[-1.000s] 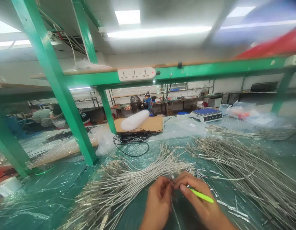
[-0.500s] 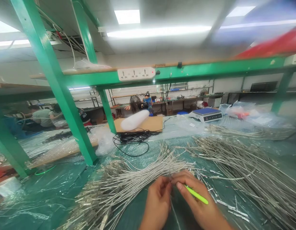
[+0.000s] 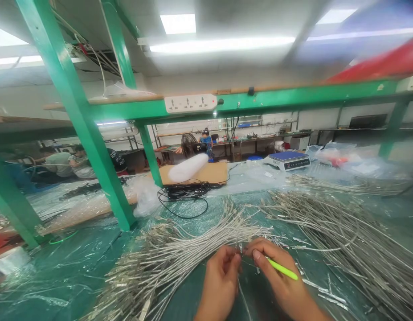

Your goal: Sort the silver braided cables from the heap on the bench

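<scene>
Fingers of the left hand [image 3: 220, 276] pinch a thin cable [image 3: 243, 298] beside the silvery bundle [image 3: 199, 244] over the surface [image 3: 69, 267], those of the right hand [image 3: 276, 281] grip a yellow-green tool [image 3: 282, 269], and a loosened pinch could let the tool's hidden tip nick the cable

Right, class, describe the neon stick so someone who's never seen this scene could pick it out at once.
Start at the green bench and find the heap of silvery cables left of centre. To its right, near the bottom edge, the right hand holds the slim stick, slanting down to the right. Its neon yellow-green sets it apart from the silvery cables nearby.
</scene>
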`<control>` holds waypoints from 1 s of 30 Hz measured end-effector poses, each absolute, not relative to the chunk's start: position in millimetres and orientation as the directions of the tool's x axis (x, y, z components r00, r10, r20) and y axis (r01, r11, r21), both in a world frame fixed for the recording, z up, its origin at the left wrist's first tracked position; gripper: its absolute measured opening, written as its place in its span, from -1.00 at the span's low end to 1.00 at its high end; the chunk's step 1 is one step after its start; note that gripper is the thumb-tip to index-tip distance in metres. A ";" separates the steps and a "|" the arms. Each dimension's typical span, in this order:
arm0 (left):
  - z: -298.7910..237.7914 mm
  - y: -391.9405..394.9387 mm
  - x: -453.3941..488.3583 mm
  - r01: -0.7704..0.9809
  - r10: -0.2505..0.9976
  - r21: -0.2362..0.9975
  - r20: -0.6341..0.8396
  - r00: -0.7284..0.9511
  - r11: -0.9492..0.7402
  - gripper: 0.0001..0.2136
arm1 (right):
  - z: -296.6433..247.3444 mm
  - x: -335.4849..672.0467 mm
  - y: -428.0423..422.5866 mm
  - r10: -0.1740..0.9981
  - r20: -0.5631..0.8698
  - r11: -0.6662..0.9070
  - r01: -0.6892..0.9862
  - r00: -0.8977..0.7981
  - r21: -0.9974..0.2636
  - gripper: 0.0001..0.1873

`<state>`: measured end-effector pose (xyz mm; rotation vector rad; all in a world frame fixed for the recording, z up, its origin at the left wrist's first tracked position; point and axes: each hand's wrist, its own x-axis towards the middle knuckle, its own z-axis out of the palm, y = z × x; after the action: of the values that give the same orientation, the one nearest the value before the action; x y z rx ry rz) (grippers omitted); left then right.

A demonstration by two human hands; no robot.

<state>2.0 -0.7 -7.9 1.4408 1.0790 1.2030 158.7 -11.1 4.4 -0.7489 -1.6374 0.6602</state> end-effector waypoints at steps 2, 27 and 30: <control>-9.8 0.2 1.1 0.056 0.978 0.984 0.164 0.126 -0.172 -0.85 | 2.8 156.9 -9.9 0.771 0.623 0.637 0.145 -0.130 -0.757 -0.78; -9.0 1.1 2.1 0.031 0.977 0.977 0.209 0.046 -0.210 -0.84 | 13.2 158.5 -12.6 0.661 0.636 0.749 0.285 -0.399 -0.598 -0.74; -10.4 2.0 0.3 0.042 0.979 0.978 0.200 0.047 -0.202 -0.82 | 17.9 159.2 -11.7 0.743 0.561 0.643 0.158 -0.365 -0.749 -0.76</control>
<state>0.3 2.0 -10.4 1.4120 1.1086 1.3018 159.2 -11.7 17.9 -0.7151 -1.8735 0.7409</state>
